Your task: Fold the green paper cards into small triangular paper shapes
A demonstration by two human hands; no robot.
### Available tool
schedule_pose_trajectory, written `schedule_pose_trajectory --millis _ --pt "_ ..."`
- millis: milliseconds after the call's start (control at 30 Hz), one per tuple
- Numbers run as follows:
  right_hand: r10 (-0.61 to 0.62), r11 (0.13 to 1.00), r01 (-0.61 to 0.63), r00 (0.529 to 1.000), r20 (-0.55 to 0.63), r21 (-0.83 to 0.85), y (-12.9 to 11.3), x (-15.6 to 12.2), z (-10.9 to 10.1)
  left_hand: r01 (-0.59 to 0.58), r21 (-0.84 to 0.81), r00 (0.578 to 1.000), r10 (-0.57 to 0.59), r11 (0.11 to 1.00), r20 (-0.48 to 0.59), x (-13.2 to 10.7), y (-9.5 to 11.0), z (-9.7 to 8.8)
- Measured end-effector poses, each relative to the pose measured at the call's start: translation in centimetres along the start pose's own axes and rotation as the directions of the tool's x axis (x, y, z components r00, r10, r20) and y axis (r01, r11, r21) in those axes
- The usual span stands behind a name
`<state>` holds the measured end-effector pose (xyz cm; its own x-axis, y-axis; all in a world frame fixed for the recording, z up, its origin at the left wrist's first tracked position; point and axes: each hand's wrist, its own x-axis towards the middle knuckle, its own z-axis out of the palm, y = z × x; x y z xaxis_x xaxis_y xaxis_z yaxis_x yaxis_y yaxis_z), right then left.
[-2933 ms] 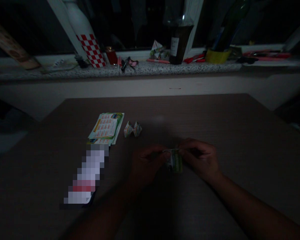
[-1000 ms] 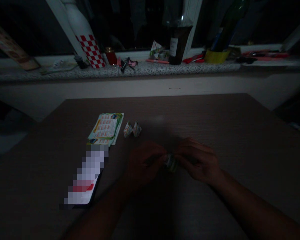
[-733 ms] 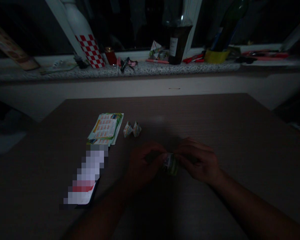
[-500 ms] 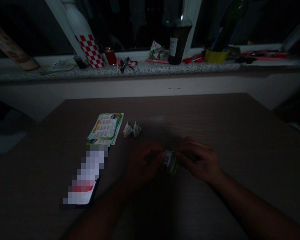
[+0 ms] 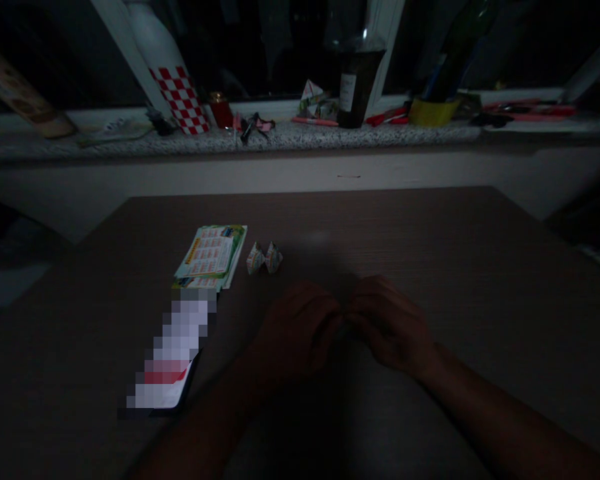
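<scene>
My left hand (image 5: 300, 327) and my right hand (image 5: 393, 323) meet over the middle of the table, fingers closed and fingertips nearly touching. Between them they pinch a small folded piece of printed green paper (image 5: 347, 327), almost wholly covered by my fingers and dim in shadow. Beyond my left hand stand two small pointed shapes of folded printed paper (image 5: 273, 258), side by side. Left of these lies a loose stack of printed paper sheets (image 5: 211, 257), green and white with rows of orange print.
A phone (image 5: 175, 353) with a lit, blurred-out screen lies on the brown table (image 5: 430, 233), left of my left forearm. Along the granite sill (image 5: 295, 141) stand a red-and-white checked bottle (image 5: 177, 93), a dark labelled container (image 5: 355, 90), a yellow holder (image 5: 433, 111) and small clutter.
My left hand has moved right and turned over the folded paper, which showed plainly before and is now mostly hidden. My right hand has hardly moved.
</scene>
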<state>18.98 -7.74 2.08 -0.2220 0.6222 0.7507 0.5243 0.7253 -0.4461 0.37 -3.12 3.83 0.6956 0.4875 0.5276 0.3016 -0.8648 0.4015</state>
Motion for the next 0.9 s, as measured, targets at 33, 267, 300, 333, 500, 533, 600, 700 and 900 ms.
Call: schedule_pose_trajectory --millis 33,267,300,333,500,533,600,700,900 --pt "0.002 1.0 -0.002 1.0 -0.004 -0.006 -0.1 0.0 0.0 -0.002 0.007 1.0 0.002 1.0 0.02 0.1 0.0 -0.1" --pt "0.047 0.999 -0.047 0.998 -0.034 -0.001 -0.3 0.1 0.0 -0.01 0.057 0.997 0.006 0.998 0.071 0.5 -0.2 -0.2" --pt "0.06 0.998 -0.06 0.997 -0.038 0.0 -0.4 0.1 0.1 -0.008 0.062 0.998 0.004 0.998 0.07 0.5 -0.2 -0.2" --pt "0.072 0.997 -0.071 0.996 -0.043 0.003 -0.4 0.1 0.1 -0.008 0.063 0.998 0.003 0.998 0.069 0.5 -0.2 -0.2" --pt "0.169 0.985 -0.164 0.974 -0.149 0.044 -0.1 0.1 -0.7 0.032 0.129 0.994 -0.045 0.991 0.097 0.2 -1.7 -0.6" --pt "0.233 0.972 -0.227 0.933 -0.274 0.053 0.1 0.0 -1.1 0.045 0.175 0.992 -0.064 0.984 0.106 0.1 -2.1 -0.6" --pt "0.308 0.947 -0.317 0.837 -0.453 0.057 0.5 -0.1 -1.8 0.069 0.186 0.993 -0.086 0.98 0.083 0.0 -2.6 -0.7" --pt "0.313 0.947 -0.321 0.893 -0.324 0.031 0.9 -0.2 -2.2 0.089 0.093 0.993 -0.096 0.992 0.075 0.1 -2.2 -0.4" --pt "0.234 0.972 -0.23 0.961 -0.15 0.04 0.7 -0.1 -1.1 0.116 -0.029 0.993 -0.116 0.993 0.004 0.2 -0.7 0.0"
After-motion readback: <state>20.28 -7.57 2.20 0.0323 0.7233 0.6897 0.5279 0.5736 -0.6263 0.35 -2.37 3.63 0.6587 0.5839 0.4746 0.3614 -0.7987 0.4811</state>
